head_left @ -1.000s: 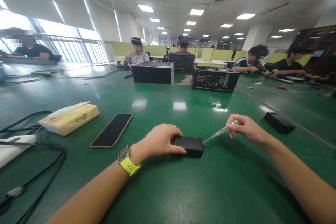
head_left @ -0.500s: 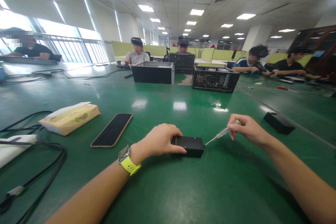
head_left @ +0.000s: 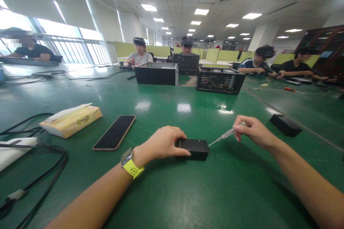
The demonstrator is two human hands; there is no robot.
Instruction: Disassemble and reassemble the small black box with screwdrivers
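Left hand (head_left: 160, 145): gripping black box (head_left: 194, 149) on green table (head_left: 188, 193).
Right hand (head_left: 252, 130): pinching clear-handled screwdriver (head_left: 225, 135), tip touching box.

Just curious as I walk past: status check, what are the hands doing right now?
Left hand grips small black box on green table. Right hand pinches clear-handled screwdriver, tip at box's right end. Nothing between them.

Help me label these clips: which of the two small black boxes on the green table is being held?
The small black box in front, gripped by the left hand, with the screwdriver tip at its right end. The other black box lies untouched, farther right.
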